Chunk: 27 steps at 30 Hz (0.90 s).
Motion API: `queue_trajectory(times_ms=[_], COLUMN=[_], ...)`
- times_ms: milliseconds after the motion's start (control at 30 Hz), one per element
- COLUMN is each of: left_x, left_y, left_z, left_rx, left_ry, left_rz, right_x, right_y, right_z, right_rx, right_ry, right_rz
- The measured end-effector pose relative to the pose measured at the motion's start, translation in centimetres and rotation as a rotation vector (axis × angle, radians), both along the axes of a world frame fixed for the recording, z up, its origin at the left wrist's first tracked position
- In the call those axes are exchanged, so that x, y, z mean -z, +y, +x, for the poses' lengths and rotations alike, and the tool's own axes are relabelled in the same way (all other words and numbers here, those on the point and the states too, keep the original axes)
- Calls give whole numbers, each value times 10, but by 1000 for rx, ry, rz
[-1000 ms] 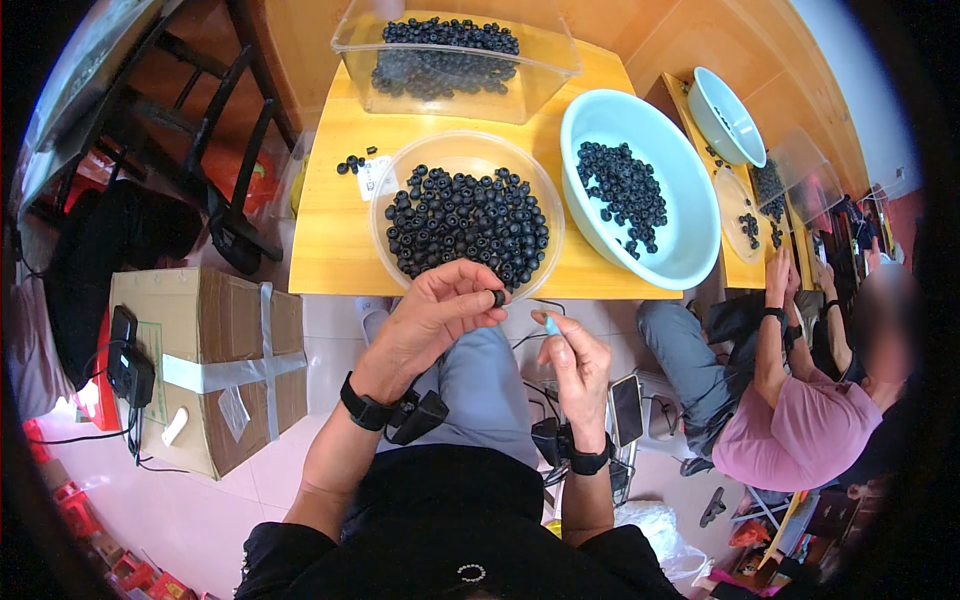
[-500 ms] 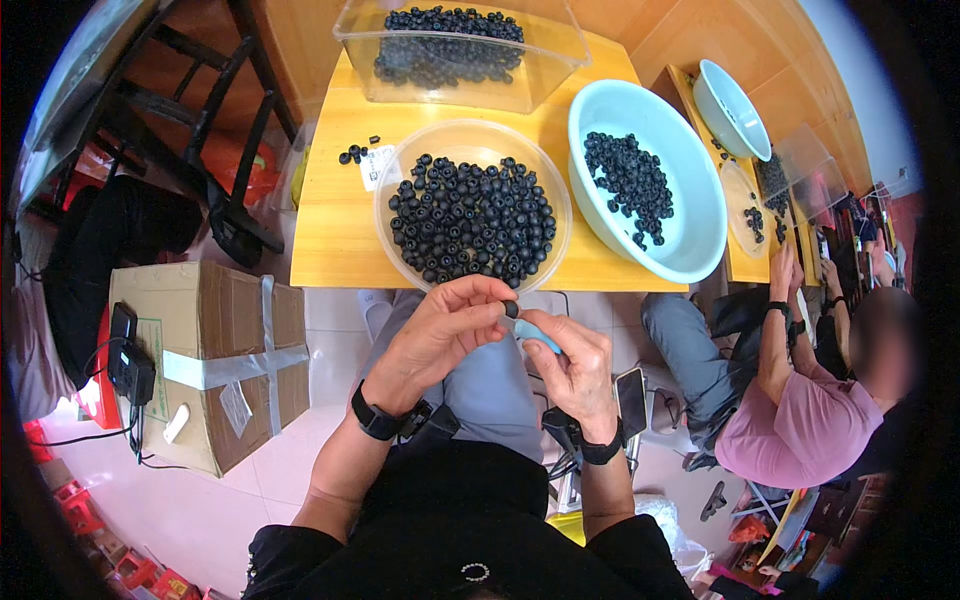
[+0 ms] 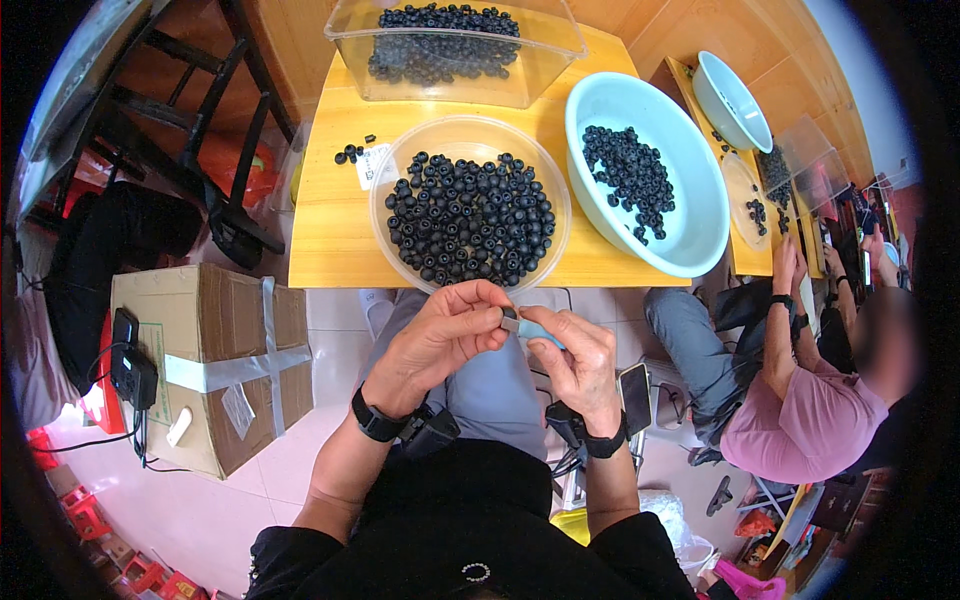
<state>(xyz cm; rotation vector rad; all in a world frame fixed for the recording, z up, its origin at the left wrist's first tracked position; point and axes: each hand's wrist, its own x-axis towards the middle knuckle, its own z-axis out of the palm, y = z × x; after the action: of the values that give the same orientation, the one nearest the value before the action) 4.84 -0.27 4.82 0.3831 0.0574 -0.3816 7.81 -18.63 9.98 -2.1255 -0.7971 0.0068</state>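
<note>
Just off the table's near edge, my left hand (image 3: pixel 440 335) pinches a small dark bead-like piece (image 3: pixel 508 313) between thumb and fingers. My right hand (image 3: pixel 582 360) grips a small light-blue-handled knife (image 3: pixel 527 331), whose short grey blade meets the dark piece. Fingers partly cover both things. Directly beyond my hands, a round clear tray (image 3: pixel 381 215) bears a pile of similar black pieces (image 3: pixel 470 220), several with a hole showing. To its right stands a pale blue basin (image 3: pixel 690 235) with more black pieces in it.
A clear plastic box (image 3: pixel 545 75) of black pieces stands at the back of the yellow table (image 3: pixel 330 235). Loose pieces (image 3: pixel 350 154) lie by a white label. Left are a taped carton (image 3: pixel 235 350) and a black chair frame (image 3: pixel 215 150). A person in pink (image 3: pixel 800 425) sits at right.
The knife has turned slightly, and its blade now lies against the dark piece. My hands stay in nearly the same place.
</note>
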Motion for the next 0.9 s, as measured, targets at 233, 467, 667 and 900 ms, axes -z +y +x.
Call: queue_trajectory(times_ms=[233,467,667,900], left_x=[-22,-6,-8,-2], left_y=[-7,-6,-5,-2], left_z=[-16,-7,-6,-12], left_rx=[100,55,62,178], left_ry=[-65,34,21,4], left_rz=[4,-4,97,140], right_x=[6,-4,-8,6], right_y=[-25,-8,9,4], right_z=[14,2,-2,-7], right_rx=[328,108,27,-46], right_ry=[11,295,353,574], right_rz=[80,190,196,283])
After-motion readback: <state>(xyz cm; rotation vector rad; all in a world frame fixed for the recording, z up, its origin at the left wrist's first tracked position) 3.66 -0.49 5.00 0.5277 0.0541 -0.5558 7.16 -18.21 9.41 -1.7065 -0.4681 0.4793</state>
